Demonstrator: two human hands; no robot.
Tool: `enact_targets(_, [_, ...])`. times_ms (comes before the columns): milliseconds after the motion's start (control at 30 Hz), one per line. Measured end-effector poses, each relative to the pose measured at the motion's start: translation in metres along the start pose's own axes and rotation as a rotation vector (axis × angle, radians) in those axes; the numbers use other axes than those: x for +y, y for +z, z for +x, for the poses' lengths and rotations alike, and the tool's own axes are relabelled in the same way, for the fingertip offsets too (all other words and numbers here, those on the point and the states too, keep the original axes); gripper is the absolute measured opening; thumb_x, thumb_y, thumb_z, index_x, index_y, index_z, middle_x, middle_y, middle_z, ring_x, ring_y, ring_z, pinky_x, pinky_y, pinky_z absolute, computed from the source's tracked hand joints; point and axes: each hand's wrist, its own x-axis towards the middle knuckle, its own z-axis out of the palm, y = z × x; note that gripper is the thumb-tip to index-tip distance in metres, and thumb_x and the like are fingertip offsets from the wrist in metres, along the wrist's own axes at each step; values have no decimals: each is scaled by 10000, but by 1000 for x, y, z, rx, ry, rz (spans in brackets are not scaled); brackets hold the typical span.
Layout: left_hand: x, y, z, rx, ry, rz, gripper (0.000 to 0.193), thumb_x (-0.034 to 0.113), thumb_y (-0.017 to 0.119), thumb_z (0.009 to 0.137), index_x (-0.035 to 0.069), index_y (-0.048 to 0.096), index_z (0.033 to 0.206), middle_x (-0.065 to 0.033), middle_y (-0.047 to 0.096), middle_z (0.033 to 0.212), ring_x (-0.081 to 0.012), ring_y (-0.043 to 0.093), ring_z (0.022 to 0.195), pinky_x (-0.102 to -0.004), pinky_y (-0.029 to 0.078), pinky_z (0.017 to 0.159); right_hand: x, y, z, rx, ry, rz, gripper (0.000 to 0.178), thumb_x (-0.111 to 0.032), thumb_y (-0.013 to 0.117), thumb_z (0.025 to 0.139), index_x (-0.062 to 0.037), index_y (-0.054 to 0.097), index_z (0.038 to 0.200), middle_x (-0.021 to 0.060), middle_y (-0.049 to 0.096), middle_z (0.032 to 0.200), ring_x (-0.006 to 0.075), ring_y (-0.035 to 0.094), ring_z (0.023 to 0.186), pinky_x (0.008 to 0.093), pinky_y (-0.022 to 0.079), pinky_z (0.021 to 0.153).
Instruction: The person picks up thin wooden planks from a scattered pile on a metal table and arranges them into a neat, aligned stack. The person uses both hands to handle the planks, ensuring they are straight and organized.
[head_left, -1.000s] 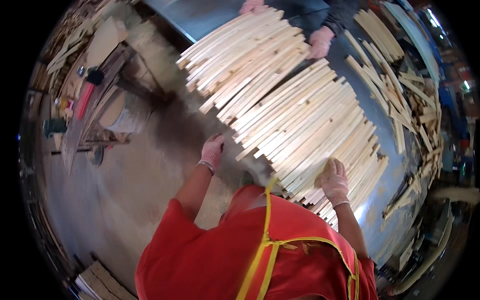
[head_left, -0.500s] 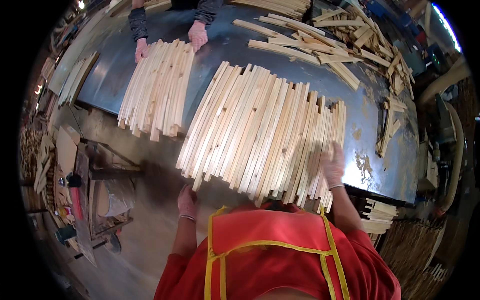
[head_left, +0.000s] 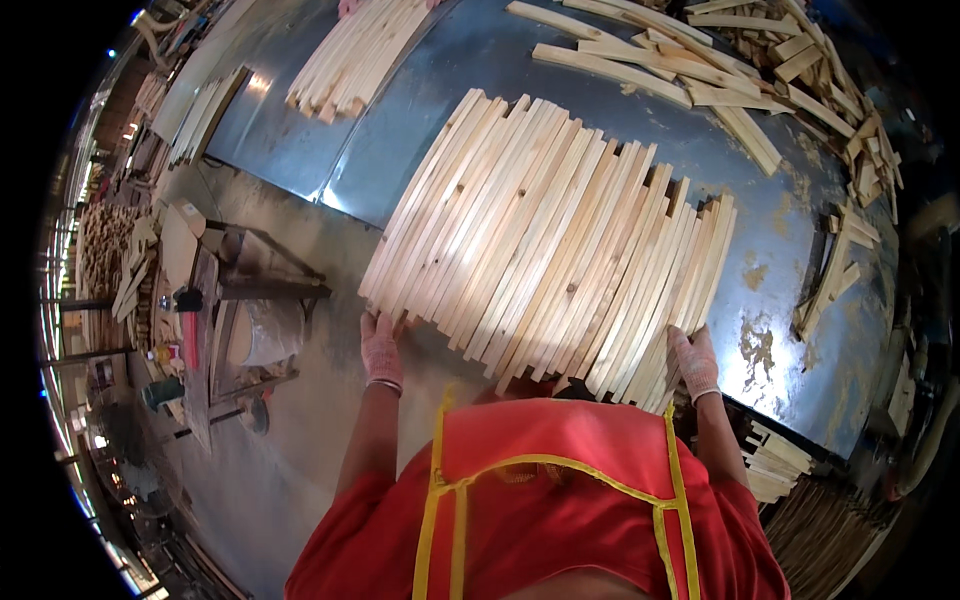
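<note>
The left hand [head_left: 381, 352] moves up to the wooden sticks [head_left: 540, 240] at twelve o'clock, touching their eight-o'clock corner, the right hand [head_left: 696, 362] their four-o'clock; grasp unclear. Even inward pressure should suit.

Bright white slits of light [head_left: 130, 582] burn out between seven and nine o'clock, while the right rim sinks into gloom. The flat, grey-blue metal tabletop [head_left: 745, 305] throws hard white glare just past three o'clock — a smaller glint at ten. Pale, narrow wooden strips [head_left: 545, 250] look crisp and well lit; edges bow towards the black fisheye border.
</note>
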Motion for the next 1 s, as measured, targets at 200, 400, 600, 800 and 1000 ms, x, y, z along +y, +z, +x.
enact_targets(200, [-72, -29, -54, 172, -367, -21, 502, 418, 739, 990, 73, 585, 1321, -59, 641, 1264, -217, 631, 1100, -362, 514, 947, 5, -9, 11, -135, 28, 2, 717, -444, 774, 956, 57, 520, 1403, 239, 718, 1264, 324, 694, 1150, 398, 512, 1013])
enact_targets(400, [-50, 41, -92, -269, -470, -223, 361, 399, 786, 962, 90, 663, 1101, -33, 631, 892, -212, 579, 779, -365, 511, 756, 12, -11, 20, -137, 67, -78, 730, -452, 783, 950, 80, 536, 1384, 247, 710, 1270, 338, 687, 1147, 405, 517, 1009])
enact_targets(600, [-37, 62, -66, -369, -738, -698, 198, 221, 772, 973, 103, 634, 894, -21, 607, 842, -190, 578, 779, -356, 504, 770, 25, -7, 28, -102, 125, -35, 644, -391, 807, 938, 67, 573, 1325, 227, 724, 1186, 284, 695, 1085, 392, 547, 948])
enact_targets(800, [-37, 58, -35, -464, -665, -642, 291, 196, 762, 967, 132, 530, 804, 18, 470, 779, -168, 501, 741, -365, 481, 766, -14, 12, 17, -98, 103, 206, 546, -356, 836, 905, 45, 598, 1190, 133, 705, 1035, 222, 673, 905, 365, 572, 802])
enact_targets(1000, [-5, 27, 64, -389, -607, -604, 240, 177, 746, 918, 170, 532, 809, 32, 475, 788, -149, 494, 739, -343, 452, 713, -75, 80, 33, -165, 136, 204, 615, -278, 809, 923, 42, 557, 1384, 155, 746, 1191, 252, 711, 1077, 364, 564, 928])
